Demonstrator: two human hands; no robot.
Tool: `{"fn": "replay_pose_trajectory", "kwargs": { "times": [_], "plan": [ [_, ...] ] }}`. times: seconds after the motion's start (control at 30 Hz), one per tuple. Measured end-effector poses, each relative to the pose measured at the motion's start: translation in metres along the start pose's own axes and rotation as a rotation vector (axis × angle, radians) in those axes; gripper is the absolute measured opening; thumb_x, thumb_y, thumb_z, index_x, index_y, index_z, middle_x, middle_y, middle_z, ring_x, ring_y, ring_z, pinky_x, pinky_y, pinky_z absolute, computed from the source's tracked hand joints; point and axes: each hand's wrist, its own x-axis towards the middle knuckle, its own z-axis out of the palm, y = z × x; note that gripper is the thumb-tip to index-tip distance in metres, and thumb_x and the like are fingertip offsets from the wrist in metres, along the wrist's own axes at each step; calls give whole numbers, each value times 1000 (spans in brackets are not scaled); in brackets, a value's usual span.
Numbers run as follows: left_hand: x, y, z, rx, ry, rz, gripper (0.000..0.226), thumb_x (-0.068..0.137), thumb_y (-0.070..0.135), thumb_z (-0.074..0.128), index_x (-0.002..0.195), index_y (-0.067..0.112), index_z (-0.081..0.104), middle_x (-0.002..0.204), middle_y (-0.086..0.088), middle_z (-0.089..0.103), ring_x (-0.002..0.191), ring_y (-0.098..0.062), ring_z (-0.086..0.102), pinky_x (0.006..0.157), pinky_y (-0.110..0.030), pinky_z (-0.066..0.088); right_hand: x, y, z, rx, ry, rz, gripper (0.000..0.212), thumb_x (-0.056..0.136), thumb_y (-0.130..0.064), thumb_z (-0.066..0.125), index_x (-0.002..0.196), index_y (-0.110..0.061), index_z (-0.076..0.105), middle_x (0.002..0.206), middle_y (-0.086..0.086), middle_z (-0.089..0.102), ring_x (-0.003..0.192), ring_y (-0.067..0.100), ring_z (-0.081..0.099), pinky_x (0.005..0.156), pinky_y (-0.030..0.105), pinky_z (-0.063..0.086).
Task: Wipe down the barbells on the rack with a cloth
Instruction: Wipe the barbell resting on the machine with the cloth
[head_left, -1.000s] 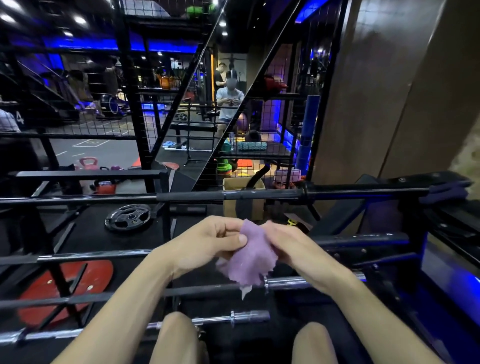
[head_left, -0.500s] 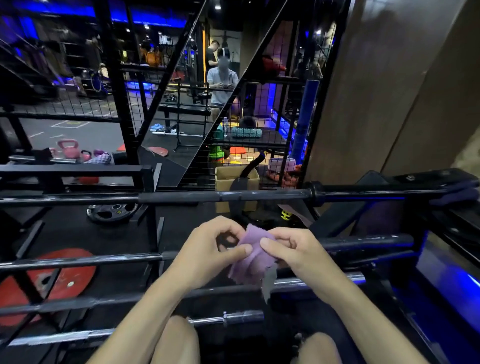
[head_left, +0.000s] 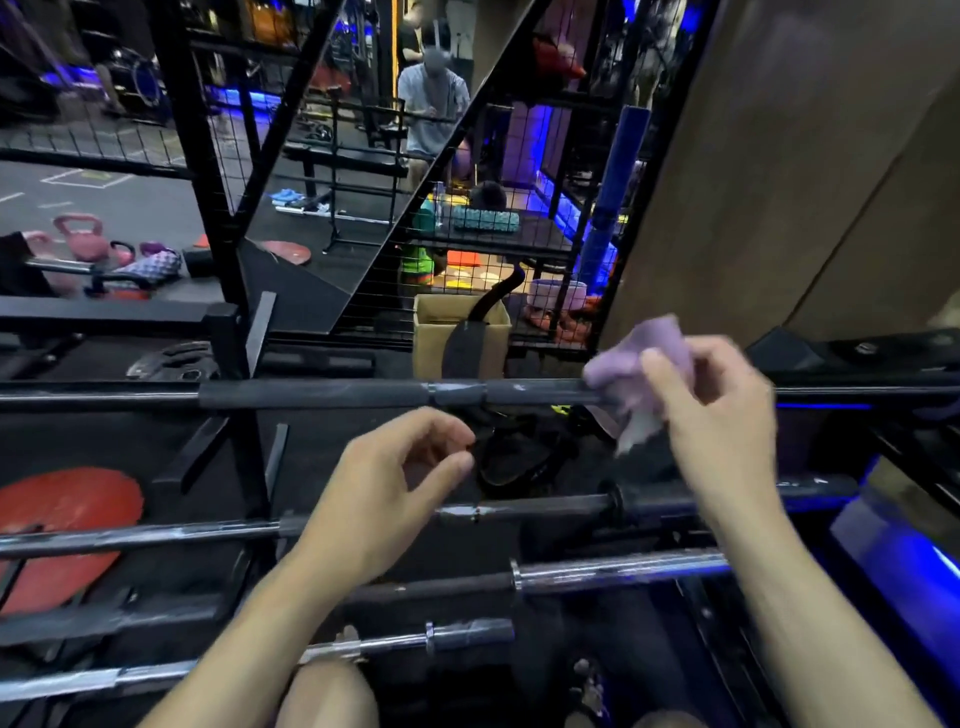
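R hand (head_left: 711, 415) pinches purple cloth (head_left: 641, 364) at top barbell (head_left: 337, 393); motion blur, contact prob but unclear. L hand (head_left: 395, 488) holds nothing, fingers loosely curled, above 2nd barbell (head_left: 545, 506). Cloth partly hidden by fingers.

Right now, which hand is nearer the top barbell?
Right. The right hand holds the cloth against the top barbell; the left hand hangs empty just below it.

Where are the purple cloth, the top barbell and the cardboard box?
purple cloth (head_left: 641, 358), head view, upper bunched part.
top barbell (head_left: 322, 393), head view, thick dark sleeve.
cardboard box (head_left: 428, 338), head view, front left wall.
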Motion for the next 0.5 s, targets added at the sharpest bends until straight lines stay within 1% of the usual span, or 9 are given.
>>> {"fn": "replay_pose_trajectory", "kwargs": {
  "times": [0.07,0.1,0.17,0.2,0.23,0.3,0.37,0.43,0.5],
  "plan": [
    [9,-5,-2,117,102,69,14,91,22,74,101,30,69,93,18,69,92,-8,65,81,-20,49,19,-1,10,-112,42,-145,14,92,-25,72,84,-21,62,78,-8,65,71,4,55,67,24,45],
    [14,-6,-2,213,152,116,14,90,23,73,103,29,69,96,19,67,96,-7,63,84,-24,48,25,3,17,-220,-9,-209,13,90,-24,74,87,-22,62,85,-4,65,77,9,58,72,28,47],
    [27,-12,-3,430,214,200,20,89,28,71,108,25,69,106,15,65,103,-12,57,89,-32,44,29,22,33,-403,-244,-312,16,87,-22,76,90,-21,60,96,-3,64,87,14,60,78,34,50],
    [33,-16,-4,532,222,221,26,89,32,71,113,23,69,112,10,65,108,-17,55,92,-35,43,28,33,39,-463,-381,-333,18,87,-28,74,91,-20,59,98,-3,63,89,16,60,79,38,51],
    [39,-19,-5,625,212,223,33,88,37,70,118,22,68,117,7,65,112,-22,55,97,-39,42,25,38,43,-491,-487,-330,22,88,-38,71,93,-21,58,102,-5,63,91,16,61,79,40,51],
    [49,-26,-8,785,161,190,46,87,46,67,124,18,67,122,1,66,117,-29,56,107,-48,38,26,40,45,-445,-580,-281,28,92,-52,61,95,-25,57,111,-10,64,99,13,63,85,37,51],
    [56,-32,-9,892,117,164,50,86,50,65,122,16,69,118,-2,70,118,-34,57,115,-55,31,35,39,44,-393,-602,-274,24,97,-51,56,97,-28,59,115,-14,66,104,10,64,90,37,50],
    [62,-36,-10,953,93,155,47,87,50,62,115,14,73,109,-4,74,122,-38,56,119,-59,23,46,39,47,-499,-704,-266,31,99,-54,53,118,-30,57,120,-13,66,109,12,63,93,38,51],
    [63,-39,-10,992,78,146,45,89,50,58,111,14,74,99,-4,75,124,-39,55,120,-62,17,51,42,53,-651,-838,-286,54,98,-64,42,143,-35,44,131,-10,64,117,14,60,97,37,48]
  ]
}}
